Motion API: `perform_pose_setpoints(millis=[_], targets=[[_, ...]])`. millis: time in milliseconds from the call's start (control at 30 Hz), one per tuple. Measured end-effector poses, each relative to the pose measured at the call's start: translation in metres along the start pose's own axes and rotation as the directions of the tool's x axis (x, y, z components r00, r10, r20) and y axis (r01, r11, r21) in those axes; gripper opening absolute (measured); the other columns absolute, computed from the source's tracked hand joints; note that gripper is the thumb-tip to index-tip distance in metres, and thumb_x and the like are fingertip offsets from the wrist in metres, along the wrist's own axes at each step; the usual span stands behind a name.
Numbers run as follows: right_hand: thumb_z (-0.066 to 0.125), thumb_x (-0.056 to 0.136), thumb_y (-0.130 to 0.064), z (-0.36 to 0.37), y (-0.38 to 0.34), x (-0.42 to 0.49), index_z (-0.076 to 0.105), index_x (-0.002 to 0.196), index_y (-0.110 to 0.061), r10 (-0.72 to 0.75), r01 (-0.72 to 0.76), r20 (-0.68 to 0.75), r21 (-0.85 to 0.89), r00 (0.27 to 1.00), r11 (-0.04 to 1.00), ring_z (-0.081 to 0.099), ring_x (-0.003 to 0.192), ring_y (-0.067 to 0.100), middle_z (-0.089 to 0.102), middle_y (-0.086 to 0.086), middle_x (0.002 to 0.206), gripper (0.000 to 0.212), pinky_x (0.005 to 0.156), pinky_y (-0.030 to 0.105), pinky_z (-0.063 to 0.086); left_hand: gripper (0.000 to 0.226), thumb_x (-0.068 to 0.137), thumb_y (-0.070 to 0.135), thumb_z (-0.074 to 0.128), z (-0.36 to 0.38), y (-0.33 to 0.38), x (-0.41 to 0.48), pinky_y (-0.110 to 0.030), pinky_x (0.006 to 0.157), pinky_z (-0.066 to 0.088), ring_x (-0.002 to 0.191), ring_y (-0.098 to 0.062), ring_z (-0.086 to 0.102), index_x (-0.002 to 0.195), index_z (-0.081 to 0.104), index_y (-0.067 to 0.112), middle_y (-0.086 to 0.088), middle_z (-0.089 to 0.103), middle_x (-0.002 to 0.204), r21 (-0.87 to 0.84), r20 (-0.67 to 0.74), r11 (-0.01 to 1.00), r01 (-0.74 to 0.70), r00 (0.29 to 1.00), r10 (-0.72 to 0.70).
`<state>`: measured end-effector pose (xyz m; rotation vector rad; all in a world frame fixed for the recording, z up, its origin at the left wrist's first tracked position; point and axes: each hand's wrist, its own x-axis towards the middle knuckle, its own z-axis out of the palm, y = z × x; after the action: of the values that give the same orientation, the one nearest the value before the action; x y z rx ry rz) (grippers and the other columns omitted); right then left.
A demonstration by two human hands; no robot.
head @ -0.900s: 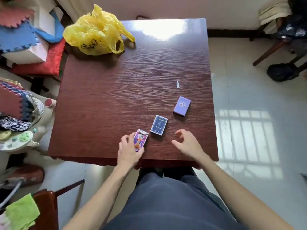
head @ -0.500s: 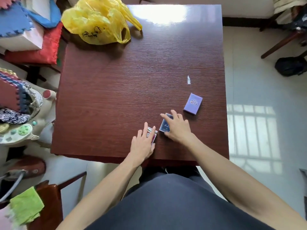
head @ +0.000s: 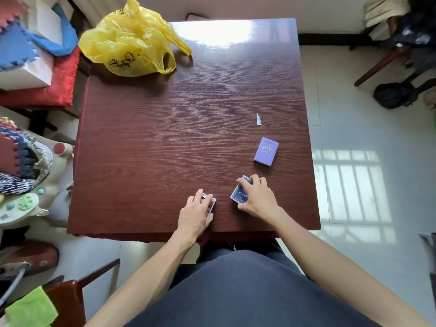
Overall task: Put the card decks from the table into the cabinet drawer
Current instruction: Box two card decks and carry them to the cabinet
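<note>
Three card decks lie on the dark wooden table (head: pixel 165 138), all near the edge close to the person. The left hand (head: pixel 194 214) lies over a red and white deck (head: pixel 210 204) with its fingers bent round it, so most of that deck is hidden. Just to the right, the right hand (head: pixel 258 199) holds a dark blue deck (head: pixel 239 195) - fingers over the far end, thumb on the near end. A light purple deck (head: pixel 266 151) sits alone a bit farther back on the right, with no hand on it. Behind it lies a small white scrap (head: pixel 258 119). A crumpled yellow bag (head: pixel 132 43) sits at the far left corner, well apart from the decks. Beside the table on the left are a red cushion (head: pixel 54 83) and a wooden chair (head: pixel 68 296) with a green cloth (head: pixel 30 310) - on the floor at the right is a black bag (head: pixel 392 95).
</note>
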<state>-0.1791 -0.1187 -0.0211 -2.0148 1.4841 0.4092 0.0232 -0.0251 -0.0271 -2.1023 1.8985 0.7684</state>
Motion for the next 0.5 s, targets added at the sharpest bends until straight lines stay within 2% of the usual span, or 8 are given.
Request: perform_pose_setpoints(millis=[133,233,300,367,433,500], targets=[[0.074,0.073,-0.046,0.008,0.011,-0.022,0.044,0.147,-0.035,0.072,-0.067,-0.024,0.186,0.997,0.98,0.04,0.123,0.027,0.044,0.004,0.136,0.08,0.088,0.043,0.053,0.064,0.083,0.044,0.067,-0.003,0.002,0.001,-0.041,0.082,0.056,0.119,-0.025,0.05,0.141,0.044,0.03,0.0,0.037,0.149,-0.038,0.02,0.999,0.029,0.999,-0.028],[0.073,0.07,-0.052,0.012,0.019,-0.042,0.044,0.142,-0.042,0.151,-0.128,-0.033,0.378,0.988,0.917,0.042,0.119,0.023,0.044,-0.001,0.126,0.079,0.091,0.04,0.051,0.062,0.076,0.046,0.068,-0.011,0.011,-0.002,-0.04,0.092,0.052,0.115,-0.023,0.053,0.134,0.053,0.031,0.001,0.048,0.134,-0.314,0.033,0.943,0.109,0.994,-0.104],[0.072,0.066,-0.055,0.015,0.025,-0.054,0.045,0.137,-0.045,0.197,-0.155,-0.03,0.507,0.98,0.848,0.049,0.111,0.018,0.042,-0.005,0.119,0.077,0.093,0.037,0.05,0.052,0.071,0.046,0.072,-0.021,0.019,-0.006,-0.037,0.092,0.053,0.104,-0.017,0.061,0.119,0.055,0.036,0.002,0.055,0.118,-0.57,0.12,0.805,0.162,0.986,-0.113],[0.074,0.064,-0.057,0.017,0.031,-0.064,0.045,0.131,-0.05,0.246,-0.191,0.003,0.639,0.969,0.745,0.059,0.101,0.009,0.043,-0.008,0.117,0.073,0.088,0.03,0.05,0.045,0.072,0.039,0.079,-0.032,0.029,-0.012,-0.031,0.081,0.058,0.087,-0.013,0.07,0.108,0.054,0.032,0.001,0.065,0.103,-0.781,0.275,0.569,0.258,0.96,-0.057],[0.074,0.065,-0.055,0.018,0.035,-0.072,0.047,0.125,-0.057,0.271,-0.216,0.048,0.742,0.961,0.634,0.061,0.099,0.004,0.046,-0.011,0.117,0.066,0.082,0.024,0.048,0.046,0.075,0.025,0.084,-0.04,0.039,-0.02,-0.025,0.064,0.059,0.074,-0.014,0.071,0.108,0.054,0.015,-0.005,0.068,0.091,-0.868,0.379,0.363,0.34,0.924,0.042],[0.071,0.07,-0.048,0.021,0.038,-0.076,0.054,0.124,-0.057,0.27,-0.209,0.082,0.849,0.959,0.485,0.062,0.106,0.008,0.056,-0.006,0.12,0.058,0.082,0.028,0.056,0.045,0.078,0.02,0.083,-0.044,0.047,-0.031,-0.02,0.05,0.053,0.065,-0.014,0.069,0.107,0.052,0.005,-0.009,0.065,0.084,-0.871,0.437,0.297,0.391,0.893,0.105]])
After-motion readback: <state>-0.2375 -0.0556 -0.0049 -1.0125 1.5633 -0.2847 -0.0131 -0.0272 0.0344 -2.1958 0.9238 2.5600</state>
